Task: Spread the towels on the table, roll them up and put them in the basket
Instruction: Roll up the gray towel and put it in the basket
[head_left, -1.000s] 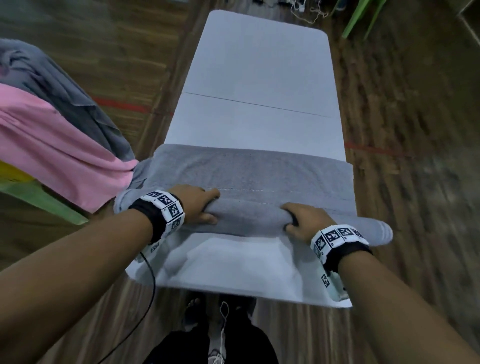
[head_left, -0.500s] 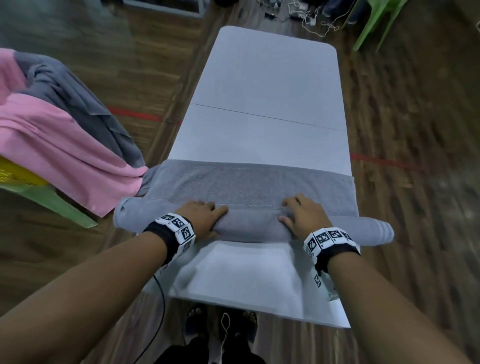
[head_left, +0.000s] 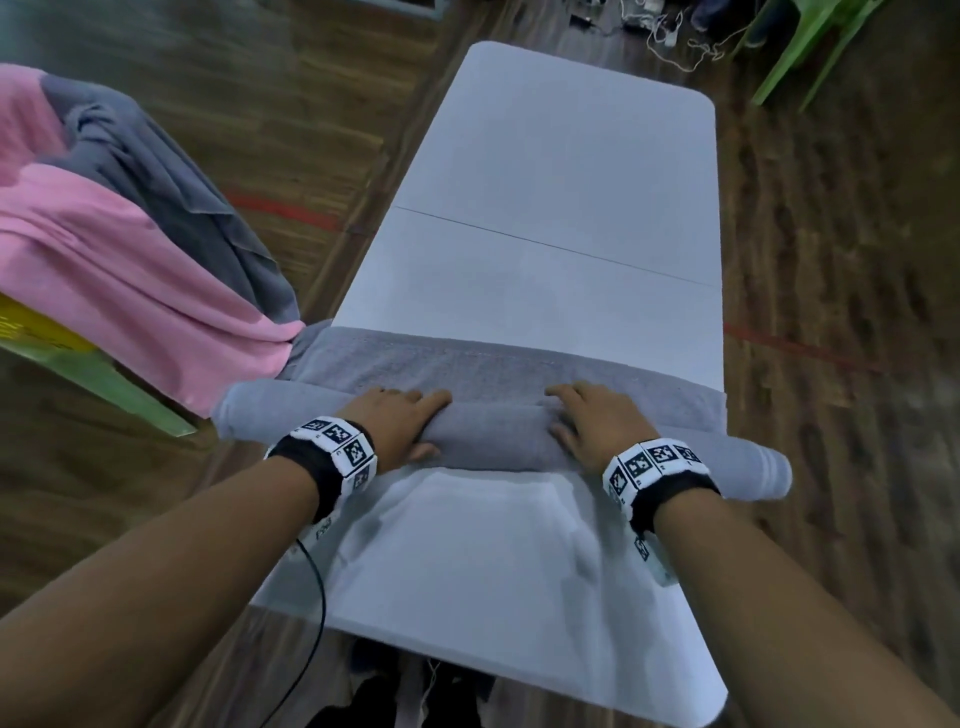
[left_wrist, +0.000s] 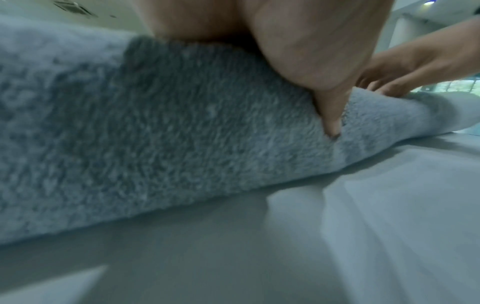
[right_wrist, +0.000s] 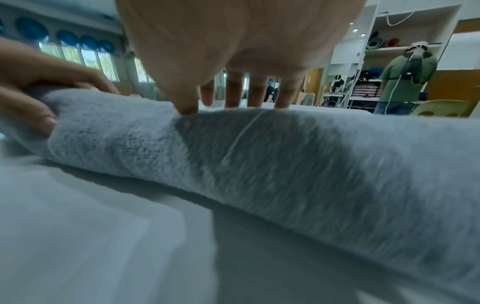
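Head view: both flat hands, left hand (head_left: 397, 423) and right hand (head_left: 597, 423), are pressing the half-rolled grey terry towel (head_left: 496, 441), its ends overhanging the long white folding table (head_left: 561, 182), whose far half is lying bare.

place: large hall | cues: wood floor (head_left: 831, 260); wall shelves (right_wrist: 405, 47); folding table (head_left: 561, 171); plastic chair (right_wrist: 441, 108)

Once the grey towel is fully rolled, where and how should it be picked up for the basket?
Probably around the thick middle of the grey towel, coming from above, where the left hand and right hand now rest on it. The roll lies across the table with both ends overhanging the edges, so an end grip would likely let it sag and unwind. A flat strip is not yet rolled.
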